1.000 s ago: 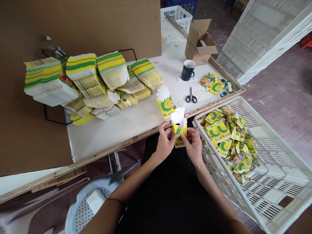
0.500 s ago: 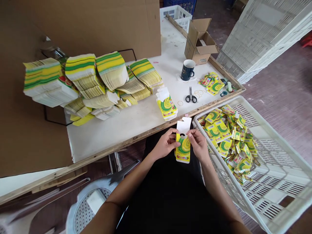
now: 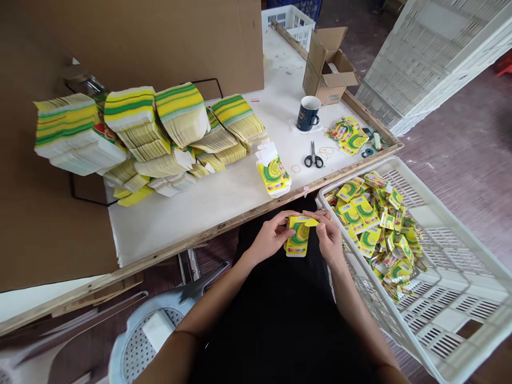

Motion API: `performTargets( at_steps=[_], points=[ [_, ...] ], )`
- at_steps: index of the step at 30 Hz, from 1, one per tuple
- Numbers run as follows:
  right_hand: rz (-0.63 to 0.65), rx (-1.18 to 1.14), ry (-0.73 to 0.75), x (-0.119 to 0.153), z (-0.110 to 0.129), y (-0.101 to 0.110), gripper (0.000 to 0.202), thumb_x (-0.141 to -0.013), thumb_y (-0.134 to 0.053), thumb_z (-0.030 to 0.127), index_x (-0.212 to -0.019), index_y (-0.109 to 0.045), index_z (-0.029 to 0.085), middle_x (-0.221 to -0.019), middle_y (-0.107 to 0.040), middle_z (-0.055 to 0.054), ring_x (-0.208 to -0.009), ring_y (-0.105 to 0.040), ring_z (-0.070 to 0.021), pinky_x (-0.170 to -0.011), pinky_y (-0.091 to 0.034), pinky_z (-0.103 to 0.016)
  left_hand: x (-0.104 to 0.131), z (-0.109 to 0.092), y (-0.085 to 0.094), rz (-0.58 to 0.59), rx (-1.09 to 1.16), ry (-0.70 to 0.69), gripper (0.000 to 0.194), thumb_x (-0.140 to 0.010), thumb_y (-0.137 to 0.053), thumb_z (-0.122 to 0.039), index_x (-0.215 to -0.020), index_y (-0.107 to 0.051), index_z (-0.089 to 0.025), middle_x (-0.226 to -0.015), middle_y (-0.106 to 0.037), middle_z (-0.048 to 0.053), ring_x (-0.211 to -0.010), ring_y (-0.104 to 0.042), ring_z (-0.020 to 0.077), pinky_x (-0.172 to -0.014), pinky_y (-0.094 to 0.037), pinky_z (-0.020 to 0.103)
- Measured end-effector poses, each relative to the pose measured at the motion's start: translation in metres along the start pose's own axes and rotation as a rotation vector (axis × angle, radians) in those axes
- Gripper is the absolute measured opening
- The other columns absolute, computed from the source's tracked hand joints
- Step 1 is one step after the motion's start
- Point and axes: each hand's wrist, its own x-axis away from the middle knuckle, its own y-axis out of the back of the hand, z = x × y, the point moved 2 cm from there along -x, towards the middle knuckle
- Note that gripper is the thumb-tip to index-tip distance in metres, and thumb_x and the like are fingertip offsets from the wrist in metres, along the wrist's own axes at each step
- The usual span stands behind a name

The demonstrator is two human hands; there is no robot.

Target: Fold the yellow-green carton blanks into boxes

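Between my hands, in front of my body, is a small yellow and green printed carton (image 3: 297,241). Its top flap is bent forward over the front, showing a barcode strip. My left hand (image 3: 272,234) pinches the carton's left side, thumb on the front face. My right hand (image 3: 328,234) has its fingers along the top edge and right end of the flap, thumb beside it. A small pile of flat cartons (image 3: 274,173) lies on the table just beyond my hands. To my right, a white plastic crate (image 3: 452,250) holds many folded cartons (image 3: 370,218).
Bundled stacks of flat cartons (image 3: 182,114) fill the table's left part, before a large cardboard sheet (image 3: 168,42). Scissors (image 3: 313,156), a dark mug (image 3: 308,113), more cartons (image 3: 347,136) and an open cardboard box (image 3: 330,69) are on the right. A grey stool (image 3: 136,341) stands low left.
The carton's white top flap stood upright before; now it is folded down over the front. My right hand has moved up to the top edge, while my left hand keeps its hold.
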Motion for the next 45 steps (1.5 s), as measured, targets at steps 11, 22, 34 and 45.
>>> performTargets(
  at_steps=[11,22,34,45],
  points=[
    [0.049,0.43,-0.117,0.001,-0.01,-0.006,0.039,-0.086,-0.07,0.044,-0.117,-0.069,0.02,-0.052,-0.058,0.006,-0.046,-0.05,-0.0152,-0.054,-0.038,-0.029,0.003,-0.001,-0.001,0.042,-0.03,0.039,0.051,-0.094,-0.064,-0.032,-0.142,-0.053,-0.02,-0.133,-0.068,0.015,-0.114,-0.07,0.0261,-0.094,-0.057,0.035],
    [0.014,0.11,-0.032,0.002,-0.009,0.005,0.034,-0.093,-0.066,0.048,-0.114,-0.074,0.023,-0.109,-0.076,-0.009,-0.088,-0.07,-0.0217,-0.073,-0.055,-0.033,-0.002,-0.004,-0.01,0.016,0.046,0.073,0.054,-0.087,-0.074,-0.037,-0.135,-0.059,-0.017,-0.111,-0.077,0.012,-0.092,-0.076,0.023,-0.08,-0.06,0.032],
    [-0.532,-0.576,-0.282,-0.006,-0.036,0.031,0.042,-0.068,-0.089,0.042,-0.1,-0.069,0.024,-0.103,-0.078,-0.005,-0.09,-0.074,-0.02,-0.078,-0.058,-0.036,-0.072,-0.017,0.054,-0.328,-0.98,-0.309,0.066,-0.091,-0.07,-0.034,-0.15,-0.047,-0.014,-0.16,-0.043,0.02,-0.154,-0.034,0.0348,-0.128,-0.027,0.057],
    [-0.182,-0.495,-0.388,-0.007,-0.019,-0.017,0.042,-0.082,-0.073,0.061,-0.095,-0.078,0.021,-0.084,-0.076,-0.006,-0.069,-0.063,-0.0155,-0.063,-0.05,-0.03,-0.039,-0.025,0.055,-0.384,-0.927,-0.59,0.024,-0.099,-0.057,-0.018,-0.114,-0.076,-0.019,-0.117,-0.079,0.01,-0.115,-0.074,0.0237,-0.102,-0.06,0.042]
  ],
)
